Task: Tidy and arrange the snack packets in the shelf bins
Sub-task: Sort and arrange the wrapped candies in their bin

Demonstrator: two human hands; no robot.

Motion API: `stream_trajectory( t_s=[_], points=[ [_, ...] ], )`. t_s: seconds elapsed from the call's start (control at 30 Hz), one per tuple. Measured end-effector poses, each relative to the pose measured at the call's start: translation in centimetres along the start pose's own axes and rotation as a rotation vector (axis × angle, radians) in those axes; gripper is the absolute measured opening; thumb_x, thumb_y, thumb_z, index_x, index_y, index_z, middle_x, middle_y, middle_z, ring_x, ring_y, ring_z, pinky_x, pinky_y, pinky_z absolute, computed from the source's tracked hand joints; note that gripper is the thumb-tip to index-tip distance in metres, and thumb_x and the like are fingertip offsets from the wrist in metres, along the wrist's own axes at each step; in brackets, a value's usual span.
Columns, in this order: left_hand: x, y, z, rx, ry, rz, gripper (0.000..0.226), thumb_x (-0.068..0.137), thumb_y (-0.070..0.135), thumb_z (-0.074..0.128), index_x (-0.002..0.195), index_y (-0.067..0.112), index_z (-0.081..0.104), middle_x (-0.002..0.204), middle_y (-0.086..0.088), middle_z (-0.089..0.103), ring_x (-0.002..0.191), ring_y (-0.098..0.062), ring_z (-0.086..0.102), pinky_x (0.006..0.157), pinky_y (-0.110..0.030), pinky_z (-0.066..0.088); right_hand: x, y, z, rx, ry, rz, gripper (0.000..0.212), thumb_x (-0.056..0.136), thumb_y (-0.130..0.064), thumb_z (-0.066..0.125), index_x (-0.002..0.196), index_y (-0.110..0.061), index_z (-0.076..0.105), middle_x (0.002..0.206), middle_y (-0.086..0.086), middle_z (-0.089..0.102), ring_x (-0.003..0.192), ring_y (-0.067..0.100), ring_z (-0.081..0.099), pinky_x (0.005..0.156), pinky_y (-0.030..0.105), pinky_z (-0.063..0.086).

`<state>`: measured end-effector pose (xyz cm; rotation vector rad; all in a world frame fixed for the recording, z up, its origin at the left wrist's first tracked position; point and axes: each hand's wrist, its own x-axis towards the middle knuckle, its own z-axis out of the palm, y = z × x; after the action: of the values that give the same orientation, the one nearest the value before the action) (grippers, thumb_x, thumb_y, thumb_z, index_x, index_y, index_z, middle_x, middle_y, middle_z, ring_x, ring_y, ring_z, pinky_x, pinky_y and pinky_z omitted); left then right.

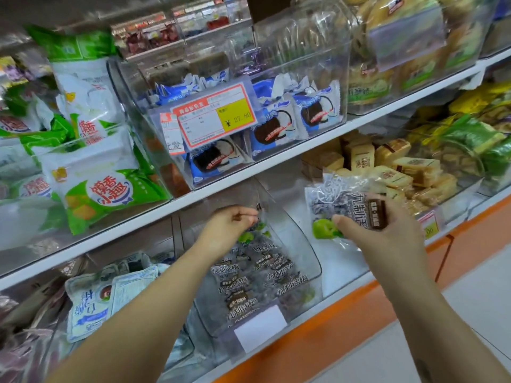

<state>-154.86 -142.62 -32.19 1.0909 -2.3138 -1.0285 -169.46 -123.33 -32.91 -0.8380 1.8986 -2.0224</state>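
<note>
The right hand is gripping a plum packet just right of the clear bin while the left hand is pinching a packet inside it, probably restocking; the held packet likely goes in next.

Clear glossy plastic bin holds shiny crinkled film packets.

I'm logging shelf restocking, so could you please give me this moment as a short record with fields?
setting: shop shelving with clear plastic bins
left hand: pinching the top edge of a packet in the plum packet bin
right hand: holding a clear plum packet and a small brown packet, in front of the shelf
bin above: blue-and-white cake packets behind a price tag
right neighbour: tan wafer packets
</note>
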Motion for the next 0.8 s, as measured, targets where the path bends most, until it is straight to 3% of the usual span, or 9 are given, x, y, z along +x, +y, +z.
stream_trajectory(
  t_s=[0.07, 0.2, 0.3, 0.47, 0.63, 0.8],
  points=[
    [1.6, -0.7, 0.5, 0.159, -0.078, 0.02, 0.019, 0.091, 0.018, 0.061, 0.109, 0.016, 0.066, 0.1, 0.008, 0.066, 0.08, 0.006, 0.056, 0.065, 0.003, 0.037, 0.2, 0.6, 0.5, -0.027, -0.01, -0.005, 0.028, 0.076, -0.023, 0.077, 0.072, -0.028, 0.05, 0.053, -0.014, 0.047, 0.046, -0.004, 0.042, 0.043, 0.01, 0.031],
    [4.2, -1.6, 1.1, 0.552, -0.416, -0.015, 0.043, 0.088, 0.026, 0.066, 0.129, 0.015, 0.057, 0.129, 0.003, 0.056, 0.104, -0.004, 0.049, 0.082, -0.009, 0.031, 0.7, 1.5, 1.4, -0.081, -0.052, 0.017, 0.028, 0.074, -0.028, 0.077, 0.07, -0.028, 0.049, 0.05, -0.025, 0.051, 0.046, -0.003, 0.044, 0.047, 0.014, 0.03],
    [5.5, -2.3, 0.8, 0.606, -0.566, -0.129, 0.065, 0.084, 0.036, 0.069, 0.141, 0.02, 0.042, 0.144, 0.001, 0.045, 0.124, -0.013, 0.045, 0.093, -0.014, 0.029, 1.0, 1.6, 1.7, -0.11, -0.036, 0.026, 0.026, 0.073, -0.029, 0.077, 0.071, -0.028, 0.051, 0.053, -0.027, 0.053, 0.047, -0.005, 0.047, 0.044, 0.011, 0.032],
    [6.2, -3.8, 1.1, 0.663, -0.563, -0.211, 0.082, 0.077, 0.044, 0.073, 0.145, 0.025, 0.033, 0.148, -0.001, 0.038, 0.13, -0.021, 0.041, 0.101, -0.023, 0.033, 1.1, 1.8, 2.0, -0.073, -0.042, 0.057, 0.023, 0.072, -0.028, 0.078, 0.074, -0.027, 0.055, 0.054, -0.023, 0.055, 0.048, -0.003, 0.047, 0.044, 0.009, 0.033],
    [6.4, -4.7, 0.7, 0.666, -0.438, -0.237, 0.092, 0.073, 0.05, 0.074, 0.147, 0.02, 0.027, 0.151, -0.003, 0.035, 0.132, -0.022, 0.04, 0.107, -0.028, 0.033, 0.8, 1.7, 1.9, -0.049, -0.04, 0.072, 0.021, 0.071, -0.028, 0.078, 0.073, -0.019, 0.058, 0.055, -0.011, 0.055, 0.05, 0.005, 0.045, 0.053, 0.024, 0.034],
    [5.5, -4.6, 0.0, 0.535, -0.327, -0.186, 0.074, 0.078, 0.035, 0.074, 0.141, 0.02, 0.037, 0.142, -0.002, 0.044, 0.115, -0.017, 0.049, 0.091, -0.023, 0.04, 0.6, 1.1, 1.7, -0.02, -0.034, 0.076, 0.021, 0.074, -0.027, 0.077, 0.077, -0.015, 0.06, 0.062, 0.002, 0.058, 0.053, 0.01, 0.046, 0.051, 0.022, 0.038]
  ],
)
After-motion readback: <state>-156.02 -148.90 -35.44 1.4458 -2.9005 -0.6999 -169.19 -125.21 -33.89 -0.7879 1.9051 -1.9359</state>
